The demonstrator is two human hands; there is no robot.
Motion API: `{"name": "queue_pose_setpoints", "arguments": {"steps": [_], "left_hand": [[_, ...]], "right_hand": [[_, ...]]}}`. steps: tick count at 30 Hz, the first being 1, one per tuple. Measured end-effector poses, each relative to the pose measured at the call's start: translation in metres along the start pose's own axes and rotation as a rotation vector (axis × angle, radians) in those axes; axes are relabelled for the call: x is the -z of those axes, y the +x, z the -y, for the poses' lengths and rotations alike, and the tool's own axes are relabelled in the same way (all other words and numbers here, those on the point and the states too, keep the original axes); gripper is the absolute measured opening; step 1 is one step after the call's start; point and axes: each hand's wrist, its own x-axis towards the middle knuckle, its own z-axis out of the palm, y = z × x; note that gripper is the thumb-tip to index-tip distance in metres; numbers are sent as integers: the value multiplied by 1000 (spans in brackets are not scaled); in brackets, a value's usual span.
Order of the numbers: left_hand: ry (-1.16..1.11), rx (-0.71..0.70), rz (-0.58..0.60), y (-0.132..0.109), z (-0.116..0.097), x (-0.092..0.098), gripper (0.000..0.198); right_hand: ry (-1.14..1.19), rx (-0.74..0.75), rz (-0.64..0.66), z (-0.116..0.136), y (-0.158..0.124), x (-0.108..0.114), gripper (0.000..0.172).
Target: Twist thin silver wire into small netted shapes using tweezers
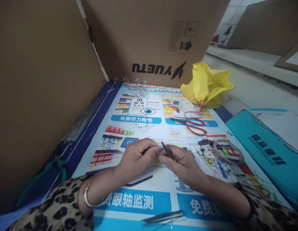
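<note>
My left hand is closed in a pinch over the middle of the printed poster. Its fingertips meet those of my right hand, and whatever lies between them is too small to make out. A dark, slim, pointed metal tool sticks up from the closed fingers of my right hand; its lower part is hidden. Small thin wire shapes lie on the poster beyond my hands. To the right of my right hand is a coil of wire. Dark thin metal pieces lie at the near edge.
Red-handled scissors lie beyond my right hand, before a yellow bag. Teal-handled pliers and a bundle of straight wires are at left. Cardboard walls the back and left. A turquoise box stands right.
</note>
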Motion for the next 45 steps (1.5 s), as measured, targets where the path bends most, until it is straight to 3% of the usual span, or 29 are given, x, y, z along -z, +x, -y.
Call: {"name": "queue_pose_setpoints", "arguments": {"steps": [7, 12, 15, 18, 23, 34, 45], "left_hand": [[-181, 115, -31, -3, 4, -3, 16], [-210, 7, -176, -6, 3, -3, 13], [-298, 62, -205, -9, 0, -1, 15], [-365, 115, -212, -12, -2, -2, 16], [-476, 138, -226, -16, -1, -7, 11], [-282, -19, -155, -22, 6, -11, 7], [-97, -122, -149, -23, 4, -8, 9]], "right_hand": [[52, -26, -63, 0, 1, -7, 22], [213, -36, -58, 1, -5, -6, 21], [306, -68, -84, 2, -14, -7, 23], [497, -147, 10, 4, -26, -11, 30], [587, -395, 256, 6, -39, -21, 40], [535, -454, 336, 0, -32, -26, 42], [526, -455, 322, -4, -32, -28, 41]]}}
